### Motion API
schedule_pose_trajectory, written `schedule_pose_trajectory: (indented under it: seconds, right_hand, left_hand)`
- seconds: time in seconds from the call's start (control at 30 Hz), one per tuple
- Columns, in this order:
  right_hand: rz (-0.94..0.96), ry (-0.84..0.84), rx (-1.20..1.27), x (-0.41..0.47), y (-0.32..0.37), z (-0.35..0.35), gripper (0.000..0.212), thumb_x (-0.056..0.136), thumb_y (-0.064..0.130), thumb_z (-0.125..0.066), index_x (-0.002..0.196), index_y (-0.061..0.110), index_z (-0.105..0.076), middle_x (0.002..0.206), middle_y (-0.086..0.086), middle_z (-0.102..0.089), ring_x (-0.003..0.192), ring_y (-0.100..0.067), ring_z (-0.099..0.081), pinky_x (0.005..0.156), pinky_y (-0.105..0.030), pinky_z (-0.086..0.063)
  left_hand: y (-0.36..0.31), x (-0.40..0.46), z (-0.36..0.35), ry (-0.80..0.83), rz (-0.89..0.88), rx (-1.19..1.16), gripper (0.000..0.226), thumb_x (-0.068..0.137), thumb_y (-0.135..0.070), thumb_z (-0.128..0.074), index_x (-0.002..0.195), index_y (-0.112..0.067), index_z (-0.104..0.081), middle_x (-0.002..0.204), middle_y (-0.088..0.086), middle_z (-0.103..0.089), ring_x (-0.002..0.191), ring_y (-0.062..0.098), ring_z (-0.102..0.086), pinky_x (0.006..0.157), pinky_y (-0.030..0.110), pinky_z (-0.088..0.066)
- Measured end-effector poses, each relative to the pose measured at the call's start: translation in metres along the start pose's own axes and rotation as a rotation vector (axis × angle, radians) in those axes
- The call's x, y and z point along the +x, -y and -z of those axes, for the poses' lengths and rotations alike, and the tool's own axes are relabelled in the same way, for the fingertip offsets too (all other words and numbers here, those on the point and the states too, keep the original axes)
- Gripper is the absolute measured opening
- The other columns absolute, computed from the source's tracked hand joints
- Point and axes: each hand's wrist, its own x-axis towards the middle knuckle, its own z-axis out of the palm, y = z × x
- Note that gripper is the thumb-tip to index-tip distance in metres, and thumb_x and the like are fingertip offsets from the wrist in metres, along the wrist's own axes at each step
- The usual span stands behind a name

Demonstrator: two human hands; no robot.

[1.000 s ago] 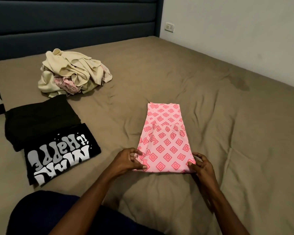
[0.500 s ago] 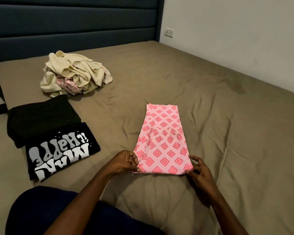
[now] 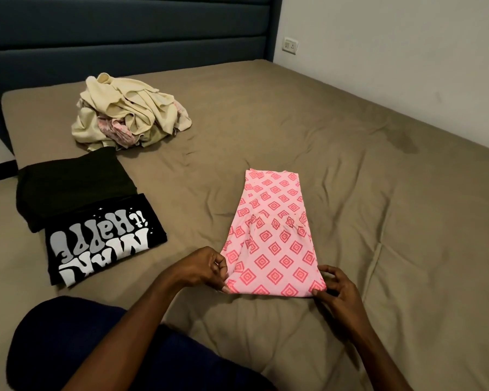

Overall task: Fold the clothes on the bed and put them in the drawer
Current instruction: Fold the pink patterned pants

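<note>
Nearest, the left hand (image 3: 201, 270) is pinching the near left corner of a folded pink patterned garment (image 3: 274, 238), while the right hand (image 3: 333, 289) is gripping its near right corner. That garment is lying flat on the bed (image 3: 378, 193). Off to the left, a folded black printed shirt (image 3: 102, 241) is sitting against a folded dark garment (image 3: 74, 184). Farther back, a heap of unfolded cream clothes (image 3: 130, 114) is resting near the headboard (image 3: 124, 29).
</note>
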Motion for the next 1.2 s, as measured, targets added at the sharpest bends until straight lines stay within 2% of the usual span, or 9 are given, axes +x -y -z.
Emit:
schedule_pose_trajectory:
  seconds: [0.13,0.23,0.3,0.4,0.63,0.77,0.9,1.03,1.2]
  right_hand:
    - [0.029,-0.405,-0.361,0.004,-0.002,-0.004,0.037,0.08,0.003,-0.071,0.114,0.017,-0.068,0.08,0.001,-0.073,0.08,-0.027,-0.068,0.069,-0.037,-0.051]
    - [0.146,-0.579,-0.558,0.012,0.011,-0.017,0.035,0.078,0.005,-0.066,0.112,0.015,-0.069,0.096,-0.006,-0.072,0.1,-0.03,-0.06,0.079,-0.039,-0.048]
    - [0.395,-0.494,-0.614,0.023,0.019,-0.031,0.035,0.084,0.016,-0.06,0.117,0.012,-0.07,0.114,-0.011,-0.071,0.109,-0.032,-0.058,0.09,-0.04,-0.044]
    - [0.657,-0.23,-0.666,0.053,0.025,-0.054,0.047,0.097,0.034,-0.049,0.138,0.014,-0.061,0.149,-0.009,-0.056,0.135,-0.028,-0.048,0.11,-0.04,-0.035]
    - [0.565,0.112,-0.918,0.112,-0.011,-0.047,0.066,0.106,0.064,-0.014,0.165,0.037,-0.008,0.172,0.014,-0.004,0.159,-0.011,-0.002,0.127,-0.047,-0.017]
    - [0.559,0.15,-0.8,0.113,-0.012,-0.044,0.062,0.108,0.058,-0.018,0.165,0.038,-0.005,0.172,0.018,-0.004,0.158,-0.004,-0.003,0.127,-0.042,-0.017]
    - [0.56,0.016,-0.655,0.113,-0.029,-0.012,0.053,0.108,0.038,-0.036,0.16,0.028,-0.037,0.166,0.003,-0.034,0.15,-0.017,-0.038,0.118,-0.046,-0.037]
    - [0.507,-0.065,-0.627,0.109,-0.052,0.01,0.049,0.103,0.031,-0.046,0.152,0.026,-0.051,0.157,-0.005,-0.048,0.146,-0.021,-0.044,0.109,-0.054,-0.046]
    - [0.525,0.09,-0.599,0.106,-0.042,0.02,0.051,0.102,0.059,-0.041,0.152,0.059,-0.034,0.162,-0.001,-0.042,0.151,-0.018,-0.036,0.116,-0.05,-0.038]
  left_hand:
    - [-0.001,-0.003,0.004,-0.124,0.011,0.073,0.017,0.075,0.003,-0.08,0.081,-0.012,-0.074,0.077,0.008,-0.078,0.069,0.016,-0.073,0.06,0.027,-0.054]
    - [-0.002,-0.001,0.0,-0.557,-0.151,0.308,0.019,0.076,-0.02,-0.079,0.09,-0.031,-0.07,0.084,-0.013,-0.076,0.077,0.003,-0.07,0.072,0.03,-0.057]
    - [-0.011,0.004,-0.018,-0.671,-0.325,0.512,0.036,0.083,-0.043,-0.073,0.117,-0.036,-0.065,0.112,-0.015,-0.073,0.099,0.005,-0.066,0.083,0.028,-0.053]
    - [-0.016,0.031,-0.04,-0.546,-0.497,0.843,0.066,0.097,-0.061,-0.051,0.153,-0.028,-0.042,0.16,0.001,-0.042,0.143,0.019,-0.039,0.112,0.036,-0.035]
    - [0.021,0.064,-0.038,-0.329,-0.286,1.118,0.074,0.102,-0.07,-0.015,0.164,-0.031,0.0,0.172,-0.005,0.002,0.158,0.018,-0.002,0.123,0.049,-0.018]
    - [0.019,0.057,-0.033,-0.368,-0.335,1.033,0.067,0.105,-0.062,-0.014,0.164,-0.03,-0.012,0.171,-0.004,-0.009,0.158,0.016,-0.008,0.125,0.039,-0.012]
    - [0.034,0.043,-0.001,-0.453,-0.358,0.996,0.06,0.11,-0.047,-0.019,0.157,-0.013,-0.037,0.159,0.011,-0.042,0.145,0.028,-0.043,0.117,0.042,-0.033]
    - [0.037,0.035,0.009,-0.512,-0.249,0.973,0.062,0.098,-0.049,-0.035,0.156,-0.028,-0.026,0.148,0.019,-0.054,0.13,0.037,-0.058,0.102,0.045,-0.052]
    - [0.029,0.035,0.012,-0.496,-0.301,1.02,0.071,0.091,-0.053,-0.037,0.159,-0.043,-0.015,0.154,0.012,-0.047,0.131,0.034,-0.053,0.099,0.041,-0.051]
